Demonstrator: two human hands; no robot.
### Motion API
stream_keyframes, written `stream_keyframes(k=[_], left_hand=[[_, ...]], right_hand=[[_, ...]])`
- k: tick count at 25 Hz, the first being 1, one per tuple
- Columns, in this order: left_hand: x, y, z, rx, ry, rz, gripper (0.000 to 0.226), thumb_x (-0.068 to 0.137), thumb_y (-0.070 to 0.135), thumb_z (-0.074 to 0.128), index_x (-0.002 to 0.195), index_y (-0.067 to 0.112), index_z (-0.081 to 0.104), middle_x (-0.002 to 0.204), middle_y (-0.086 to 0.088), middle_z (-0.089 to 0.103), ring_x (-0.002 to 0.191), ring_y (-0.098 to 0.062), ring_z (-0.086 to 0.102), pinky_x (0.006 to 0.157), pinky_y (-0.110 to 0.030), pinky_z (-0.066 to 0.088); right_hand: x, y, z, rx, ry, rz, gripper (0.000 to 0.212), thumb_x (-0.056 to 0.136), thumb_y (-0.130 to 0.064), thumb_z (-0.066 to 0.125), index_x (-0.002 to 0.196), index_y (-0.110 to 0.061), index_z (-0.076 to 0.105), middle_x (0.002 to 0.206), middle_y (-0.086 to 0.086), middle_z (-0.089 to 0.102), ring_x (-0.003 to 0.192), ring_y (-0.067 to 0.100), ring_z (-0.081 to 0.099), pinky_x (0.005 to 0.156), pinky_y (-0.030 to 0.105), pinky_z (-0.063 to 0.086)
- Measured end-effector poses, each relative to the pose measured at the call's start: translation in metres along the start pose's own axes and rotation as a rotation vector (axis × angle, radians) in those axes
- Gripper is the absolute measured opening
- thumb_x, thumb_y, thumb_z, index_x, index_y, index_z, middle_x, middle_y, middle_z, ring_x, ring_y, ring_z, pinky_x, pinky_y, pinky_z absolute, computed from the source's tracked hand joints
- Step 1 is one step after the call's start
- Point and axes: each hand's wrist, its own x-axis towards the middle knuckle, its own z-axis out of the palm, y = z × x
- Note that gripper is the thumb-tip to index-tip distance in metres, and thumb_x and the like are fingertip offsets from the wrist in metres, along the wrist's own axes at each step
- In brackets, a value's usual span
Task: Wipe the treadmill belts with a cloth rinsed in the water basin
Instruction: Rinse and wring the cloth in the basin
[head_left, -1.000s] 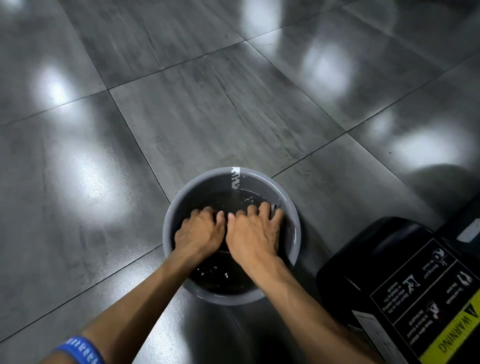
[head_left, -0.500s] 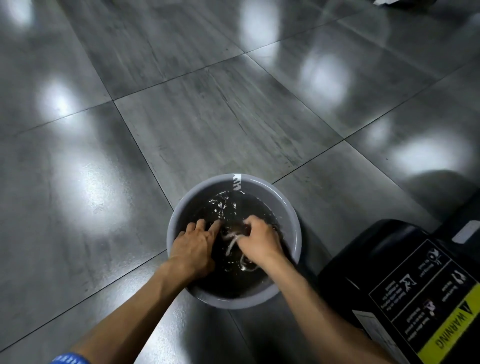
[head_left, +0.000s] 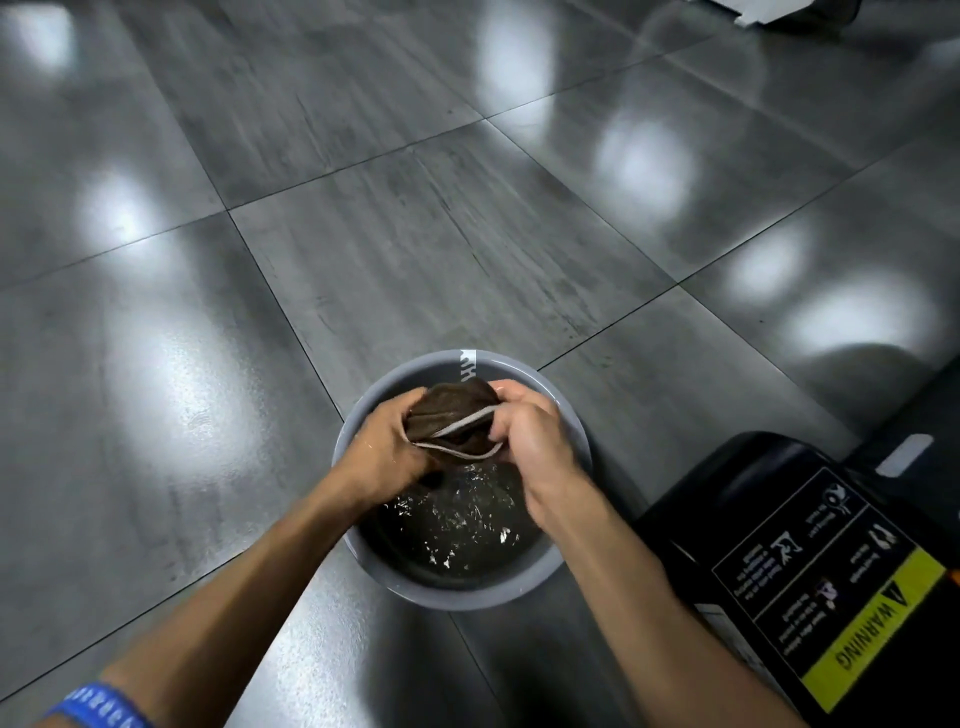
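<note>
floor (head_left: 363, 234): glossy grey tiles, lamp glare | basin (head_left: 519, 597): on floor, treadmill (head_left: 810, 571) just beside | left hand (head_left: 382, 452), right hand (head_left: 530, 441): both gripping brown cloth (head_left: 452, 410) above basin

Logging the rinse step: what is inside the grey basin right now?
The grey basin holds dark, rippling water. The brown cloth is bunched above it, gripped by the left hand and right hand. The hands and cloth cover the far part of the water.

Dark brown cloth (head_left: 457, 415) edged in pale trim, grey basin (head_left: 566, 561), grey streaked floor tiles (head_left: 415, 234), blue wristband (head_left: 98, 701), black treadmill cover (head_left: 779, 519) marked with yellow warning label (head_left: 872, 629).
</note>
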Motion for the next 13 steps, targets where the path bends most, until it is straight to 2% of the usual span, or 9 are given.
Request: stream_keyframes(k=[1, 2, 3, 4, 6, 8, 10, 11, 13], left_hand=[[0.000, 0.000, -0.004, 0.188, 0.073, 0.035, 0.025, 0.071, 0.004, 0.076, 0.088, 0.019, 0.063, 0.078, 0.008, 0.069, 0.073, -0.007, 0.064, 0.065, -0.028, 0.050], [0.002, -0.001, -0.008, 0.398, 0.127, 0.077, 0.015, 0.072, 0.015, 0.070, 0.078, 0.020, 0.057, 0.072, 0.009, 0.064, 0.069, -0.010, 0.061, 0.062, -0.029, 0.047], [0.002, 0.001, -0.010, 0.555, 0.137, 0.124, 0.012, 0.070, 0.023, 0.063, 0.074, 0.021, 0.052, 0.070, 0.008, 0.060, 0.069, -0.014, 0.059, 0.061, -0.031, 0.046], [0.004, 0.003, -0.011, 0.636, 0.116, 0.176, 0.012, 0.068, 0.028, 0.059, 0.073, 0.022, 0.049, 0.073, 0.007, 0.057, 0.070, -0.018, 0.058, 0.062, -0.033, 0.046], [0.003, 0.011, -0.007, 0.661, 0.050, 0.233, 0.016, 0.063, 0.028, 0.057, 0.077, 0.023, 0.051, 0.081, 0.003, 0.055, 0.076, -0.018, 0.056, 0.066, -0.031, 0.047], [0.001, 0.017, -0.004, 0.580, 0.033, 0.232, 0.033, 0.057, 0.027, 0.061, 0.090, 0.024, 0.058, 0.091, 0.005, 0.058, 0.085, -0.013, 0.058, 0.073, -0.023, 0.046], [-0.005, 0.024, -0.001, 0.266, 0.035, 0.166, 0.061, 0.052, 0.021, 0.068, 0.112, 0.022, 0.060, 0.104, 0.007, 0.064, 0.097, -0.009, 0.063, 0.085, -0.020, 0.048], [-0.008, 0.025, -0.002, 0.069, 0.012, 0.102, 0.072, 0.052, 0.012, 0.070, 0.123, 0.021, 0.057, 0.111, 0.004, 0.066, 0.102, -0.011, 0.064, 0.089, -0.021, 0.049], [-0.013, 0.019, -0.003, -0.199, -0.064, -0.015, 0.085, 0.054, -0.003, 0.068, 0.133, 0.026, 0.053, 0.117, -0.003, 0.068, 0.102, -0.017, 0.066, 0.091, -0.030, 0.052]], right_hand=[[-0.003, -0.002, -0.006, -0.332, 0.096, -0.060, 0.050, 0.066, -0.008, 0.051, 0.112, -0.022, 0.064, 0.114, -0.001, 0.067, 0.107, 0.022, 0.059, 0.098, 0.043, 0.048], [-0.008, -0.003, -0.010, -0.606, 0.114, -0.166, 0.058, 0.072, -0.008, 0.054, 0.126, -0.029, 0.055, 0.130, -0.005, 0.057, 0.117, 0.020, 0.053, 0.103, 0.040, 0.044], [-0.013, -0.003, -0.013, -0.768, 0.047, -0.277, 0.068, 0.075, -0.008, 0.058, 0.136, -0.034, 0.044, 0.141, -0.008, 0.047, 0.121, 0.018, 0.049, 0.104, 0.035, 0.041], [-0.016, -0.002, -0.013, -0.815, -0.056, -0.334, 0.074, 0.077, -0.009, 0.062, 0.141, -0.036, 0.036, 0.144, -0.009, 0.041, 0.119, 0.017, 0.049, 0.100, 0.030, 0.041], [-0.019, 0.005, -0.006, -0.816, -0.177, -0.372, 0.075, 0.076, -0.015, 0.069, 0.140, -0.034, 0.034, 0.138, -0.007, 0.045, 0.114, 0.016, 0.052, 0.094, 0.026, 0.040], [-0.012, 0.013, -0.001, -0.755, -0.102, -0.328, 0.065, 0.072, -0.016, 0.073, 0.125, -0.034, 0.042, 0.122, -0.007, 0.055, 0.104, 0.014, 0.054, 0.090, 0.029, 0.044], [-0.006, 0.018, 0.000, -0.497, 0.004, -0.234, 0.050, 0.064, -0.016, 0.071, 0.103, -0.037, 0.048, 0.101, -0.011, 0.062, 0.081, 0.009, 0.056, 0.075, 0.032, 0.046], [-0.004, 0.021, 0.000, -0.347, 0.033, -0.203, 0.044, 0.060, -0.015, 0.068, 0.095, -0.034, 0.049, 0.092, -0.010, 0.064, 0.072, 0.007, 0.055, 0.069, 0.031, 0.045], [-0.003, 0.025, 0.002, -0.104, 0.022, -0.167, 0.036, 0.058, -0.008, 0.061, 0.086, -0.028, 0.051, 0.082, -0.007, 0.065, 0.069, 0.007, 0.056, 0.066, 0.028, 0.046]])
